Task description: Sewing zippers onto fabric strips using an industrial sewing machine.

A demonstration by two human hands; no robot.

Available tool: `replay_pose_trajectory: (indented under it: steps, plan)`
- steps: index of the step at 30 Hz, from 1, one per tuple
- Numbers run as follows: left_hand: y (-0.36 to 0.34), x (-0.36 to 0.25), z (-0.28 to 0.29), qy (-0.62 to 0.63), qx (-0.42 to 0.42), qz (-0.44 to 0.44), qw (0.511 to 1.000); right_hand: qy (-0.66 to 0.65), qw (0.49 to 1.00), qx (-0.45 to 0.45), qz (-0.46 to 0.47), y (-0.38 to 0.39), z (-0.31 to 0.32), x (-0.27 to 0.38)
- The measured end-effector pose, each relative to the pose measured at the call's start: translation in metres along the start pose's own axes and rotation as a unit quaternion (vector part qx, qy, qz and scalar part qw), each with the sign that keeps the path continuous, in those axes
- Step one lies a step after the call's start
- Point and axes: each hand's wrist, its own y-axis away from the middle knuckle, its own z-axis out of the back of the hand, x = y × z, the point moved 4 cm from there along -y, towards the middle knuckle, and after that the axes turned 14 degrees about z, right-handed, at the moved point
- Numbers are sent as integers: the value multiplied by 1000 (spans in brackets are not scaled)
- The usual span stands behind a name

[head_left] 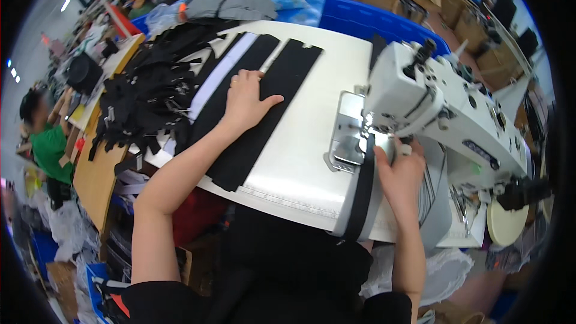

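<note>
Left of the sewing machine [447,105], your left hand [246,99] lies spread on black strips [259,135]. Beside it, your right hand [403,171]; can't tell its grip.

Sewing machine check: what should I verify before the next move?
1. Narrow black strip reaches the stitching area of the sewing machine: ok.
2. Left hand away from the stitching area: ok, on the wide black pieces.
3. Right hand safely clear: cannot tell; it is close beside the stitching area.
4. Needle up or down: cannot tell, too small.
5. Black pile away from the stitching area: ok, left of the wide black pieces.
</note>
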Motion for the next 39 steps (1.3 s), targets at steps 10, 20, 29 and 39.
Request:
replay_pose_trajectory:
  steps: [10,20,29,39]
  plan:
    - [27,-14,-1,70,21,-10,997,-92,995,-29,15,40,61,50]
    - [47,-39,-1,453,205,104,861,-269,960,-42,58,44,41,86]
    - [115,-133,-23,690,354,173,607,-612,750,14,-249,83,47,118]
    - [131,-130,-24,503,517,55,691,-401,884,121,-206,150,86,89]
